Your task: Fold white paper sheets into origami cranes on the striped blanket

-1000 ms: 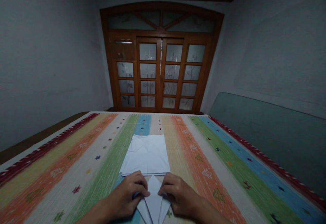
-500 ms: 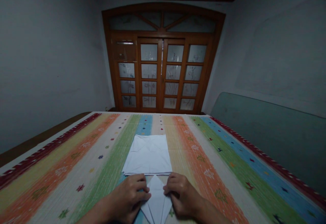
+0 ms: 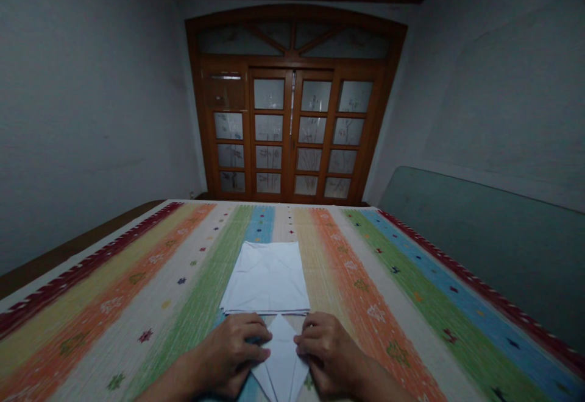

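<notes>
At six o'clock, the folded paper (image 3: 281, 348) is pinched by the left hand (image 3: 236, 348) at its nine o'clock side, by the right hand (image 3: 327, 347) at three. Folding seems in hand; next, even creasing is probably required.

A left hand (image 3: 233, 350) and a right hand (image 3: 331, 350), both bare.
The fingers (image 3: 256, 332) are slim and the knuckles (image 3: 325, 324) are round bumps. The wrists (image 3: 197, 362) are bare too, and narrower than the hands. The left forearm (image 3: 176, 380) and the right forearm (image 3: 381, 382) are bare and look smooth; only a part of each shows. The light is dim, so small marks are hard to make out.
</notes>
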{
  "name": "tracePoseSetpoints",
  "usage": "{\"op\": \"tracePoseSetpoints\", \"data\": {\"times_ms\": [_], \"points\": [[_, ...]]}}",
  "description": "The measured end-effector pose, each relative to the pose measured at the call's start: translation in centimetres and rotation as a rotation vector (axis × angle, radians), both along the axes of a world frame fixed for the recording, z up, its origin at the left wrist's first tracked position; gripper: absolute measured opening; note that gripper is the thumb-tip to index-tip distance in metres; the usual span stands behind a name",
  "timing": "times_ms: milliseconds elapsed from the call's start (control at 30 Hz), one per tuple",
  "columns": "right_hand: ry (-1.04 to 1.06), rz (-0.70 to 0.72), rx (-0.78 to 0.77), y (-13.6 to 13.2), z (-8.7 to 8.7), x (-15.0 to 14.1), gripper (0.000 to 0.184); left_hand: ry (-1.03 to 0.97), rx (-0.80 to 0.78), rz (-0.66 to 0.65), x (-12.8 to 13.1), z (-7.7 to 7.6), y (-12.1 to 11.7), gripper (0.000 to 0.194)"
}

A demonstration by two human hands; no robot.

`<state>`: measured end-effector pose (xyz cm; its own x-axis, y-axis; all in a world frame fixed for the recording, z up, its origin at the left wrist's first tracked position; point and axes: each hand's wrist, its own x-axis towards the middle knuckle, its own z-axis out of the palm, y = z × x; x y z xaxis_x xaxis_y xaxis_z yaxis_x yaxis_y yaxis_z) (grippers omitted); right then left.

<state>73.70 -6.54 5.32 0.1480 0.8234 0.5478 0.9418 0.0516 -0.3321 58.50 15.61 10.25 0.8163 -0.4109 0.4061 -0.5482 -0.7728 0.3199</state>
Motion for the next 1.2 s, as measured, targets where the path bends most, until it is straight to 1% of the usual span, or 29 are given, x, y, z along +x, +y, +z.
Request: {"op": "tracePoseSetpoints", "data": {"times_ms": [100,167,300,467,600,733,867,1000,1100,1167,1200], "points": [[-0.158,0.066,-0.065,0.0,0.2,-0.2,0.018,0.004,-0.023,-0.001,0.0,-0.1,-0.1,0.036],[-0.143,0.049,-0.075,0.0,0.4,-0.3,0.018,0.023,-0.048,0.009,0.0,0.0,-0.2,0.033],[-0.007,0.006,-0.066,-0.3,0.8,-0.6,0.018,0.068,-0.092,0.059,0.0,0.6,-0.4,0.027],[0.144,0.006,-0.076,-0.2,1.6,-0.8,0.024,0.177,-0.128,0.067,-0.1,0.8,-0.8,0.043],[0.273,-0.092,-0.136,0.0,1.9,-0.9,0.022,0.209,-0.123,0.063,0.2,0.4,-1.0,0.041],[0.397,-0.153,-0.18,0.4,1.7,-1.3,0.031,0.198,-0.149,0.062,0.4,-0.3,-1.0,0.044],[0.558,-0.186,-0.139,1.0,1.3,-1.4,0.039,0.225,-0.178,0.05,0.3,-0.7,-1.0,0.048],[0.805,-0.151,-0.068,1.8,1.2,-1.2,0.051,0.273,-0.261,0.098,0.4,-1.0,-1.1,0.049],[0.933,-0.135,0.0,2.1,1.2,-1.1,0.051,0.272,-0.388,0.144,0.7,-1.3,-1.2,0.033],[1.008,-0.126,0.056,2.3,1.3,-1.0,0.045,0.274,-0.497,0.189,1.1,-1.5,-1.3,0.022],[1.047,-0.12,0.086,2.3,1.4,-1.0,0.041,0.279,-0.56,0.211,1.3,-1.5,-1.3,0.021]]}}
